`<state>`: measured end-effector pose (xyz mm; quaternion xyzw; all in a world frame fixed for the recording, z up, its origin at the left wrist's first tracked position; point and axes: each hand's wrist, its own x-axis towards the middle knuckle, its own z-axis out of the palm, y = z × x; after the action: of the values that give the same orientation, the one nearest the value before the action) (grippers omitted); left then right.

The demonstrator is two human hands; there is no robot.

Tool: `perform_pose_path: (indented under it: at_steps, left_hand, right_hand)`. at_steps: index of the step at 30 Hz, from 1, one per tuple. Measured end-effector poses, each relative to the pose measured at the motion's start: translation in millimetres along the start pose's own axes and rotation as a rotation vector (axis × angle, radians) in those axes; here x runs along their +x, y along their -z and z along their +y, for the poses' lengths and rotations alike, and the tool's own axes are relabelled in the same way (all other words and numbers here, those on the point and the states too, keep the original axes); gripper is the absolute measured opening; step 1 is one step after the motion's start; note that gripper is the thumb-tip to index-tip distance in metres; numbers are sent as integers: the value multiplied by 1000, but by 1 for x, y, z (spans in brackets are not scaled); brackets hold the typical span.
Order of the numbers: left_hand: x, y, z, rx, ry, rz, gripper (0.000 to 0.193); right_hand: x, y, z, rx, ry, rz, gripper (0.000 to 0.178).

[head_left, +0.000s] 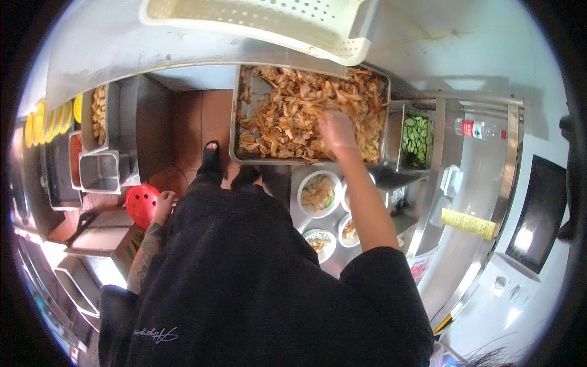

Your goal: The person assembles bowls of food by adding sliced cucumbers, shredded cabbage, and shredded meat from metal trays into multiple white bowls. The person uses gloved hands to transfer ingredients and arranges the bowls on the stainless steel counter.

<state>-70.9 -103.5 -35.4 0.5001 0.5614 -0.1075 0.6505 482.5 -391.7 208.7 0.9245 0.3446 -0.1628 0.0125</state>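
Observation:
My right hand (337, 130) reaches over a large metal tray (235, 131) heaped with brown, shredded cooked meat (287, 107). Its fingers curl down into the meat, and the tips are hidden there. Down at my left side, my left hand (164, 207) lies against the edge of a round red plastic thing with large holes (142, 205). The fingers look bent, but I cannot tell if they grip it. Below the tray stand several white bowls; the nearest to the tray (306, 203) has meat and green slices inside. My right forearm partly covers this group.
Sliced cucumber fills a metal container (417, 160) right of the tray. A cream perforated basket (244, 29) sits above on a ledge. A clear bottle (483, 129) and a yellow slip (468, 224) are on the right. Metal bins (101, 172) line the left; tiled floor (211, 116) shows between.

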Motion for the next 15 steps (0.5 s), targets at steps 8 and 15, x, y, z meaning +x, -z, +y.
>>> perform_pose_path:
  at_steps: [8, 15]
  left_hand:
    - [-3, 22, -74, -23, -51, 162, 27]
    - [-28, 32, -107, 152, -124, 205, 26]
  right_hand:
    - [-57, 49, 11, 966, -230, 199, 31]
    - [-2, 19, 30, 2303, -118, -24, 31]
